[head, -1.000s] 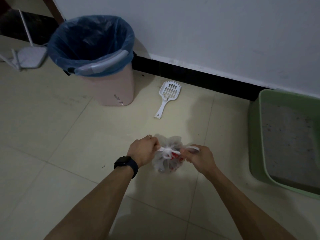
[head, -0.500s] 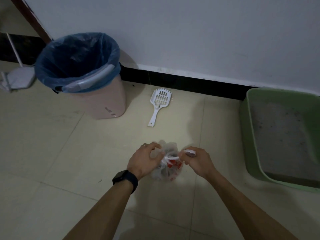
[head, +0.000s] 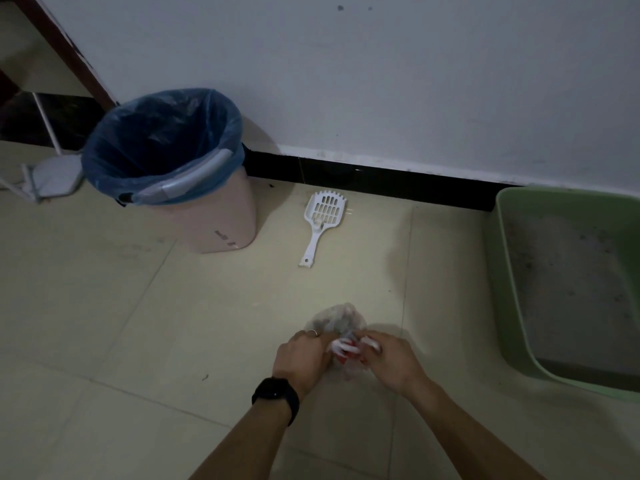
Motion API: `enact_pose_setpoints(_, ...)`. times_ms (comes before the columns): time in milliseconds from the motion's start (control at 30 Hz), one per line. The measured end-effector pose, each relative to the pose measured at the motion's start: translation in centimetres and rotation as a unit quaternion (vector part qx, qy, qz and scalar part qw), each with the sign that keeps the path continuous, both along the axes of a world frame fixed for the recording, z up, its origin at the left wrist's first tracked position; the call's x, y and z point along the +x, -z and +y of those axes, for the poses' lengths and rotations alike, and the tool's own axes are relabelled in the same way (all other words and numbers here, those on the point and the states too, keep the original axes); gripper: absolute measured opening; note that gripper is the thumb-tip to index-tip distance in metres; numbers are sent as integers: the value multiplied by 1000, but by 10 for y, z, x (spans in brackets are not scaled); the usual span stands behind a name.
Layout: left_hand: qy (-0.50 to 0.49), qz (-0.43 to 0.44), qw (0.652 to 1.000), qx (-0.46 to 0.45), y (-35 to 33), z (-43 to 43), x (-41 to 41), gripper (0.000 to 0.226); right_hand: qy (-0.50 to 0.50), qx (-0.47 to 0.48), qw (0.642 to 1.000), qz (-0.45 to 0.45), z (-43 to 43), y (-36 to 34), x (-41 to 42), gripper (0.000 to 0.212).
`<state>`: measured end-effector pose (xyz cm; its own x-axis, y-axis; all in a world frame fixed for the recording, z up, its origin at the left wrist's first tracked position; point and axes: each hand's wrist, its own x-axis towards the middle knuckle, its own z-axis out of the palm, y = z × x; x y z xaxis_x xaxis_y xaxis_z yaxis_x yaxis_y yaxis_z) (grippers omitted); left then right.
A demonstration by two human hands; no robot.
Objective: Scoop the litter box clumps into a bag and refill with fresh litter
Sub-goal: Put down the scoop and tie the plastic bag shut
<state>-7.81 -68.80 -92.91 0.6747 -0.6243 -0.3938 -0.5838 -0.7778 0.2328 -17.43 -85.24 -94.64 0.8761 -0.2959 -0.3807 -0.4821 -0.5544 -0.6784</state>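
1. Head view: both hands work at a small clear bag [head: 337, 318], which rests on the floor left of the green litter box [head: 509, 271], well apart from it.
2. Left hand [head: 304, 355] and right hand [head: 391, 362] each have their fingers curled onto the bag's white handle tails, pinching them at the neck. This looks like a knot being tied.
3. Thin film may tear, or the knot may slip, if the tails are pulled unevenly. Clumps would then spill on the tiles left of the litter box (the contents are too dim to make out, apart from grey and a red patch).
4. A loose knot could also open on the way to the lined pink bin [head: 221, 220], which stands farther left of the litter box, by the wall.
5. White scoop [head: 323, 220] lies flat between the bin and the litter box, with a bit of litter seemingly caught in its slots.
6. Grey litter in the litter box looks shallow, so the refill is judged not yet done, and no fresh litter is in view.
7. Pale glazed floor tiles [head: 138, 323] are smooth, so spilled grains would scatter. A white wall [head: 415, 81] with black skirting [head: 381, 181] runs behind the litter box, and the room is dim.
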Motion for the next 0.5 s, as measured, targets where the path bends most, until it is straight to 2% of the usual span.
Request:
enact_pose_setpoints(67,-25,16,998,-56,-9,3,12,33,11,-11,1000,-8,-2,-3,6,39)
enact_pose_setpoints(133,-37,19,995,-93,-19,5,27,32,17,-28,999,-30,-2,-10,16,30)
enact_pose_setpoints(233,-27,10,994,-107,-36,4,50,24,16,-30,997,-76,1,-27,34,23)
enact_pose_setpoints(500,-16,-41,991,-125,-98,24,104,23,25,-2,987,-158,20,-84,74,23)
